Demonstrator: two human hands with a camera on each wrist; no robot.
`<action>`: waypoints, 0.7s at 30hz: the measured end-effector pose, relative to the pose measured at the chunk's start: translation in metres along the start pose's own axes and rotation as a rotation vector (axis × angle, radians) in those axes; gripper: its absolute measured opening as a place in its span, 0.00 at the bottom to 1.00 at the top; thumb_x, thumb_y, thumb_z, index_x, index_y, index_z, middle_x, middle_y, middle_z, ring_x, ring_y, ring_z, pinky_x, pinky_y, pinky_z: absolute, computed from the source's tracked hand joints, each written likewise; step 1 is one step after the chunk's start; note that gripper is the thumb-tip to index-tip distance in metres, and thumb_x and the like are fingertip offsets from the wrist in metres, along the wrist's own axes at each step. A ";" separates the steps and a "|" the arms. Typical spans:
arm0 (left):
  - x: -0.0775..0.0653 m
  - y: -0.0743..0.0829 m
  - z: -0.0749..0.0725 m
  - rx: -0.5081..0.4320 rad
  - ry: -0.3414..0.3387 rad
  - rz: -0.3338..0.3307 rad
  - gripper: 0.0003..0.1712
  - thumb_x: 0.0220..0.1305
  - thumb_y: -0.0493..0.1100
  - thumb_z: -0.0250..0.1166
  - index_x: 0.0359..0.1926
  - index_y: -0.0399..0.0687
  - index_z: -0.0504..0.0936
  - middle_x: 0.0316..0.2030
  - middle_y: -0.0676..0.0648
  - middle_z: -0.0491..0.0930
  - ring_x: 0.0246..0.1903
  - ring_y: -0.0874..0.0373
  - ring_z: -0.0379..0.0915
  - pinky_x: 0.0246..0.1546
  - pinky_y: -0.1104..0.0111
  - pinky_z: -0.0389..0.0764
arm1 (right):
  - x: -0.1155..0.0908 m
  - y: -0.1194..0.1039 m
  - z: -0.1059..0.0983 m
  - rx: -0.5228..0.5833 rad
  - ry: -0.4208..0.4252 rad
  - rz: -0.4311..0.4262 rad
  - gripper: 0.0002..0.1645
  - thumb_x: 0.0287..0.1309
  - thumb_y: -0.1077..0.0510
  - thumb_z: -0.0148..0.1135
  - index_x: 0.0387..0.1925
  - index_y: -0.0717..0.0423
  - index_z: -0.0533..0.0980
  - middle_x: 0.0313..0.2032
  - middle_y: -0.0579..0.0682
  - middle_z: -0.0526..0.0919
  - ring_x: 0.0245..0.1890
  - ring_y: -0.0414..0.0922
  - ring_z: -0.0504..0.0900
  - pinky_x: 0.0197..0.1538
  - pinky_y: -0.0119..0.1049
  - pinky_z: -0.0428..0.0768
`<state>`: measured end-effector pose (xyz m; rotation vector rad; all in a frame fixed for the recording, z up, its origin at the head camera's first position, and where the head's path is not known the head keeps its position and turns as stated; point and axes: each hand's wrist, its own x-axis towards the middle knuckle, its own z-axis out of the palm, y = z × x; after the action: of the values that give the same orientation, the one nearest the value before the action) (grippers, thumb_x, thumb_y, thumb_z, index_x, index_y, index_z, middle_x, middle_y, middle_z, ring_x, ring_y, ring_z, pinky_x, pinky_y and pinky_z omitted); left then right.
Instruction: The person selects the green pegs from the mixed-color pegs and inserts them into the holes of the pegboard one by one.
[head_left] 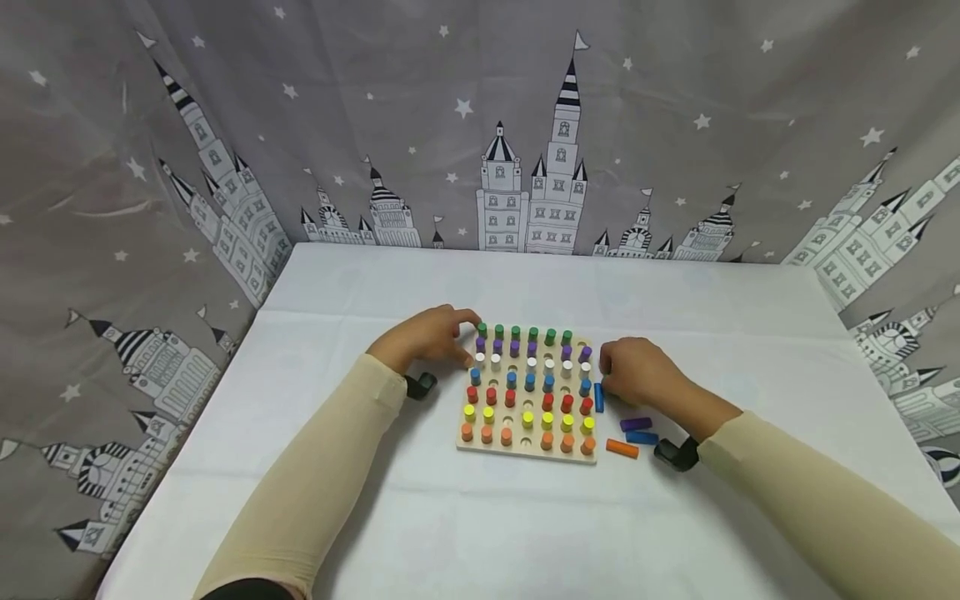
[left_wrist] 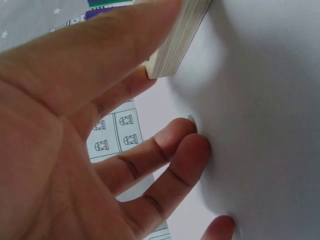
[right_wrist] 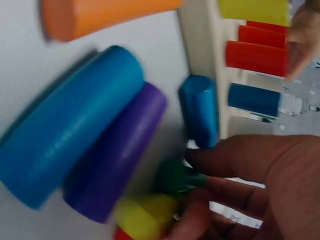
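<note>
A wooden pegboard point(head_left: 495, 451) bears rows of green, purple, white, blue, red, yellow and orange pegs. At its far left corner my left hand point(head_left: 429, 337) touches the edge with extended thumb and index finger. The other fingers hang loose beside the board in the left wrist view. My right hand point(head_left: 637, 372) is low at the board's right edge. It pinches a green peg point(right_wrist: 170, 176), blurred and partly hidden by the fingers. Close by the fingertips lie a yellow peg point(right_wrist: 140, 218) and part of a red peg point(right_wrist: 121, 235), both hidden in the head view.
A loose blue peg point(head_left: 598, 397) lies along the board's right edge. Nearer me are a purple peg point(head_left: 636, 423), another blue peg point(head_left: 642, 437) and an orange peg point(head_left: 622, 449). White cloth point(head_left: 360, 517) covers the table, and a grey castle-print curtain point(head_left: 420, 100) stands behind.
</note>
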<state>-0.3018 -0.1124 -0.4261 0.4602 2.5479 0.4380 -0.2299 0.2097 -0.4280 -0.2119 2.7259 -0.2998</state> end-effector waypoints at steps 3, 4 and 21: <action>-0.001 -0.001 0.003 0.001 -0.001 -0.002 0.39 0.63 0.51 0.77 0.73 0.61 0.73 0.61 0.40 0.77 0.59 0.44 0.76 0.67 0.47 0.76 | 0.004 -0.001 0.001 0.030 -0.011 0.003 0.13 0.65 0.55 0.69 0.47 0.56 0.84 0.39 0.52 0.87 0.34 0.47 0.80 0.40 0.39 0.85; -0.001 -0.001 0.003 -0.001 0.000 -0.004 0.39 0.63 0.50 0.77 0.73 0.61 0.73 0.61 0.40 0.77 0.59 0.44 0.76 0.67 0.47 0.76 | 0.004 -0.001 0.000 0.044 -0.002 0.008 0.13 0.65 0.54 0.69 0.48 0.56 0.84 0.41 0.53 0.87 0.35 0.47 0.80 0.38 0.38 0.84; 0.001 -0.002 0.003 0.011 0.010 -0.012 0.40 0.62 0.52 0.78 0.73 0.62 0.74 0.61 0.41 0.77 0.59 0.45 0.77 0.67 0.48 0.77 | 0.018 0.008 -0.013 0.334 0.209 -0.036 0.16 0.72 0.59 0.62 0.58 0.52 0.82 0.57 0.58 0.86 0.55 0.57 0.83 0.61 0.54 0.85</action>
<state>-0.3016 -0.1129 -0.4292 0.4475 2.5630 0.4235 -0.2524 0.2161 -0.4248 -0.1417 2.8209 -0.8200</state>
